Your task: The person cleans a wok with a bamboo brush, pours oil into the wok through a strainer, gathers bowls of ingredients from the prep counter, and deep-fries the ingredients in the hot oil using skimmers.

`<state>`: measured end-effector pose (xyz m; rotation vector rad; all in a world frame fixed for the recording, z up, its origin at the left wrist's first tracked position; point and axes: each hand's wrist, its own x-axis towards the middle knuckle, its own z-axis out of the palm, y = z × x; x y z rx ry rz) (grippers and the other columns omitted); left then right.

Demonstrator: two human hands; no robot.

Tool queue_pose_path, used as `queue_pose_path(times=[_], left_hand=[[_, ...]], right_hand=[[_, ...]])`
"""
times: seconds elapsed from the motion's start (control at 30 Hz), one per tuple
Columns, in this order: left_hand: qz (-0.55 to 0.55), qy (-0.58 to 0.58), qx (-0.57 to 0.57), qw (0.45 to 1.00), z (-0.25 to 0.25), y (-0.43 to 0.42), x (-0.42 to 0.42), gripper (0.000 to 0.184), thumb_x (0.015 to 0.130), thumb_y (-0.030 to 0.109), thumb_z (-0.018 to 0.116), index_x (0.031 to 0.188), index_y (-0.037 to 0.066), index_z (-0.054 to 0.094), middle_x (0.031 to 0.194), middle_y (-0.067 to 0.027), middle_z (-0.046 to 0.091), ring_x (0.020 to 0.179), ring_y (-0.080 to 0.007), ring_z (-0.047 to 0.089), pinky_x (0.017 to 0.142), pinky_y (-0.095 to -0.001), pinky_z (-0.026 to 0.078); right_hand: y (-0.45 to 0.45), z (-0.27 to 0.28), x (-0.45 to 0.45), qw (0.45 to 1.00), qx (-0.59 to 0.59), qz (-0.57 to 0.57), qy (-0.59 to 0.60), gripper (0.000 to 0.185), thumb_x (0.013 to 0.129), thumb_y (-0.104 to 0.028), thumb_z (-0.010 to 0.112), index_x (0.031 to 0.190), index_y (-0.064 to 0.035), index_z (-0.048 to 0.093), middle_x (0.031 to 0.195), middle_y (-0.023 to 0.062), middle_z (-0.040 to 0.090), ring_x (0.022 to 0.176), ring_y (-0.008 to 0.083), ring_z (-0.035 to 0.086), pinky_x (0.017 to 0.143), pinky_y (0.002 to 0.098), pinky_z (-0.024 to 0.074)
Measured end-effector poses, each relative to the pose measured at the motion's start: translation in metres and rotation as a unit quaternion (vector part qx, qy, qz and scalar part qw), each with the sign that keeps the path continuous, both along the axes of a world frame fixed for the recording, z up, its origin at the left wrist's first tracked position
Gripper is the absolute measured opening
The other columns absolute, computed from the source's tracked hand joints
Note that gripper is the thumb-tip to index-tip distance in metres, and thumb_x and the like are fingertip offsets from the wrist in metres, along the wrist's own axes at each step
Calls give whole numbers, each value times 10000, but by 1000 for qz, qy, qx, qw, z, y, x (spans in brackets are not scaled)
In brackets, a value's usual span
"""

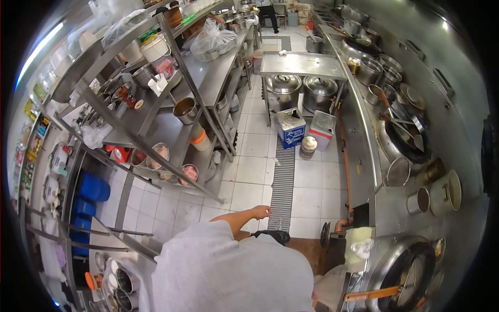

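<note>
My left hand (261, 211) hangs in front of the grey shirt (228, 270), over the tiled floor beside the metal drain grate (281, 192). Its fingers are curled closed, and I see nothing held in them. Below the hand shows a dark shoe (275, 236). My right hand is out of sight; only a sliver of skin appears at the shirt's lower right edge. On that side stands a wok (429, 265) with a wooden-handled utensil (371, 294) lying across it.
Steel shelving (156, 119) with bowls of raw meat runs along the left. Ahead, a low steel table (306, 65) stands over two lidded pots, with a blue-and-white tin (291, 127) before it. A long stove counter (364, 130) lines the right. A person (267, 13) stands far back.
</note>
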<state>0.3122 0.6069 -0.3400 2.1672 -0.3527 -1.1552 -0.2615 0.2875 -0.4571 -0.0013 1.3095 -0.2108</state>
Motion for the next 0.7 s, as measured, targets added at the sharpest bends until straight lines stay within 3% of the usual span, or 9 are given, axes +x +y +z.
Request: queue_pose_path(times=[0.2, 0.27, 0.33, 0.4, 0.47, 0.53, 0.6, 0.63, 0.7], left_hand=[[-16, -2, 79, 997, -16, 62, 15, 284, 845, 322, 567, 1050, 134, 622, 704, -94, 644, 561, -226, 622, 501, -379, 549], [8, 29, 116, 993, -15, 83, 24, 289, 841, 318, 569, 1058, 135, 621, 713, -99, 649, 573, -234, 629, 500, -382, 550], [30, 59, 154, 986, -12, 97, 33, 295, 836, 314, 570, 1066, 135, 619, 723, -105, 654, 584, -241, 636, 500, -385, 550], [47, 44, 167, 984, -15, 106, 46, 290, 827, 284, 579, 1072, 133, 618, 731, -109, 655, 596, -240, 641, 500, -389, 551], [52, 44, 168, 983, -13, 105, 61, 295, 815, 268, 602, 1080, 138, 612, 722, -96, 644, 593, -211, 630, 483, -369, 540], [56, 45, 166, 983, -11, 95, 70, 306, 802, 253, 626, 1087, 143, 606, 712, -84, 633, 589, -183, 619, 466, -349, 529], [59, 27, 117, 991, -10, 80, 77, 292, 792, 242, 610, 1064, 139, 620, 761, -115, 662, 616, -224, 646, 498, -385, 554], [59, 37, 123, 990, -9, 69, 82, 305, 780, 245, 619, 1068, 145, 618, 751, -109, 658, 614, -218, 642, 494, -379, 551], [44, 37, 110, 992, -18, 50, 90, 300, 784, 243, 615, 1069, 147, 618, 742, -104, 654, 612, -214, 639, 497, -377, 552]], right_hand=[[-15, -75, 49, 991, 88, -81, -67, 347, 865, -336, 665, 1087, -78, 597, 1021, 120, 647, 942, 261, 636, 740, 368, 575], [-19, -27, 100, 971, -160, -166, -63, 356, 882, -242, 625, 1175, -45, 577, 1092, 138, 635, 1006, 286, 618, 849, 399, 557], [-77, -65, 109, 932, -255, -201, -159, 295, 908, -262, 608, 1112, -49, 595, 1095, 170, 632, 1020, 280, 620, 914, 485, 520], [-110, -22, 142, 939, -214, -267, -16, 265, 868, -128, 590, 1086, 21, 575, 998, 152, 628, 946, 288, 629, 851, 464, 560], [-108, -17, 155, 937, -203, -284, -8, 267, 872, -136, 594, 1093, 12, 568, 1009, 156, 623, 944, 293, 626, 849, 470, 558], [-112, -45, 138, 928, -188, -320, 9, 272, 882, -153, 603, 1107, -7, 554, 1032, 162, 612, 939, 305, 621, 844, 481, 555], [-110, -70, 121, 918, -172, -356, 25, 280, 891, -169, 611, 1120, -25, 540, 1055, 168, 602, 935, 316, 616, 839, 492, 553], [-105, -79, 111, 918, -172, -357, 24, 280, 891, -169, 611, 1120, -25, 540, 1055, 168, 602, 935, 316, 616, 839, 492, 553], [-96, -82, 100, 923, -157, -342, -85, 400, 885, -123, 606, 1252, -97, 450, 1042, 173, 562, 990, 328, 585, 838, 542, 535]])
